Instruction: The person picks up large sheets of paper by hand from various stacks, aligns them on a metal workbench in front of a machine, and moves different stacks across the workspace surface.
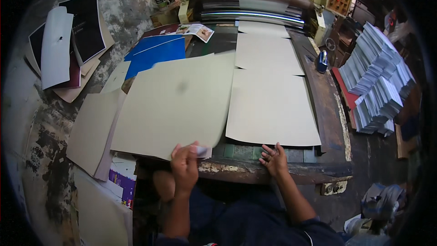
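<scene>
A large cream card sheet (173, 105) lies on a pile at the left of the table, its right edge blurred and bowed up. My left hand (184, 166) is at that sheet's front edge, fingers curled together. A small whitish thing (201, 151) shows at its fingertips, too blurred to name. My right hand (275, 160) has its fingers apart and holds nothing. Just beyond its fingertips is the front edge of another cream sheet (273, 109). More cream sheets (266, 50) run in an overlapping line from there to the metal rollers (255, 16).
Blue sheets (159, 54) and a printed leaflet (198, 31) lie at the far left of the table. Greyish boards (93, 130) lean at its left side. A small blue device (322, 61) sits on the right rail. Tall paper stacks (375, 73) stand at the right.
</scene>
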Demonstrator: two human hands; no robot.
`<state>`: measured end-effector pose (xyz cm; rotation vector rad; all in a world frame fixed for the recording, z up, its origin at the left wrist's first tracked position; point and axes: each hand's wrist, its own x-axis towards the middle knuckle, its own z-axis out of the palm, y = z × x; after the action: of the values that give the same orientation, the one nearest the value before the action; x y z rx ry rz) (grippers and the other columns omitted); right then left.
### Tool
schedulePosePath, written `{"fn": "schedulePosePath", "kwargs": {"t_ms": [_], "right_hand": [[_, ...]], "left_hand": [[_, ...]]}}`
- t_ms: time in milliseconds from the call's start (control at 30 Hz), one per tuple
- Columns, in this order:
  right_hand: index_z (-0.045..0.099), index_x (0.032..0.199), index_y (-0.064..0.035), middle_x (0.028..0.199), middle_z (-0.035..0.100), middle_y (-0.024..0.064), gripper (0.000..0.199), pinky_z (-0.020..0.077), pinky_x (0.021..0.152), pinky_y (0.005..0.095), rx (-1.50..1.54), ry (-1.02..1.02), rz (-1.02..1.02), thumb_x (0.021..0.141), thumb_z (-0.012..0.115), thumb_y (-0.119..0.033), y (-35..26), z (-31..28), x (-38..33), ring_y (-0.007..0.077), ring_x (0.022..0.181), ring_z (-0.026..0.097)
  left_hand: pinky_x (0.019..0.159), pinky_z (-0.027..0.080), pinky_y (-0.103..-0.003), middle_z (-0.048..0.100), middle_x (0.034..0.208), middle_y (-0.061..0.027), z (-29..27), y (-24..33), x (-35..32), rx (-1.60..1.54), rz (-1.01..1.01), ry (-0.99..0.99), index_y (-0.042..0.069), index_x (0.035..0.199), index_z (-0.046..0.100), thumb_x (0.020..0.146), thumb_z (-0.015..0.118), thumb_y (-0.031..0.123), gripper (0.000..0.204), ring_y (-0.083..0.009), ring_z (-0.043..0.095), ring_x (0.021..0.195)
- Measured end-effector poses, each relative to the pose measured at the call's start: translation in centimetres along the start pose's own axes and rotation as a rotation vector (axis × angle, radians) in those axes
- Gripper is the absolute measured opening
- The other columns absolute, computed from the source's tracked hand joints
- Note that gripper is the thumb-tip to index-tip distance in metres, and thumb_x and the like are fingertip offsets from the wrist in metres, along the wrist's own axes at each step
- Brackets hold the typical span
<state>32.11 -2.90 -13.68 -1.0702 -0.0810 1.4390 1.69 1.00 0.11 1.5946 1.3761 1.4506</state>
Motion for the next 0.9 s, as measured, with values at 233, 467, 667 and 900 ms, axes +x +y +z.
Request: {"fn": "schedulePosePath", "kwargs": {"t_ms": [233,467,667,900], "right_hand": [[0.054,0.114,-0.0033,0.096,0.065,0.0155,0.050,0.0524,0.073,0.0412,-0.058,-0.574,-0.130,0.093,0.052,-0.048,-3.3,1.2,-5.3,0.0211,0.075,0.061],[0.057,0.088,-0.0033,0.076,0.063,0.0132,0.023,0.0501,0.073,0.0446,-0.091,-0.237,0.089,0.092,0.055,-0.026,-0.8,-2.6,-7.3,0.0210,0.066,0.056],[0.057,0.091,-0.0092,0.098,0.068,0.0174,0.018,0.0502,0.082,0.0434,-0.019,-0.235,0.168,0.094,0.054,-0.027,2.8,-6.7,-10.1,0.0199,0.079,0.060],[0.058,0.097,-0.0086,0.107,0.067,0.0192,0.020,0.0502,0.083,0.0406,-0.070,-0.137,0.274,0.095,0.055,-0.029,3.4,-6.7,-12.9,0.0209,0.084,0.061]], "left_hand": [[0.115,0.011,-0.054,0.074,0.090,-0.0001,-0.2,2.9,-0.1,0.062,0.301,-0.659,0.014,0.088,0.073,0.094,0.056,0.044,0.035,-0.0291,0.059,0.119],[0.113,0.015,-0.060,0.062,0.128,-0.0061,-1.2,1.7,1.8,0.377,0.431,-0.554,0.016,0.111,0.071,0.073,0.073,0.055,0.054,-0.0365,0.038,0.137],[0.107,0.034,-0.049,0.065,0.123,-0.0051,-2.0,-0.9,3.0,0.423,0.338,-0.509,0.012,0.112,0.069,0.063,0.085,0.039,0.058,-0.0312,0.052,0.127],[0.108,0.034,-0.049,0.068,0.117,-0.0074,-2.1,-1.0,3.2,0.368,0.245,-0.484,0.010,0.110,0.069,0.064,0.085,0.035,0.054,-0.0302,0.054,0.125]]}}
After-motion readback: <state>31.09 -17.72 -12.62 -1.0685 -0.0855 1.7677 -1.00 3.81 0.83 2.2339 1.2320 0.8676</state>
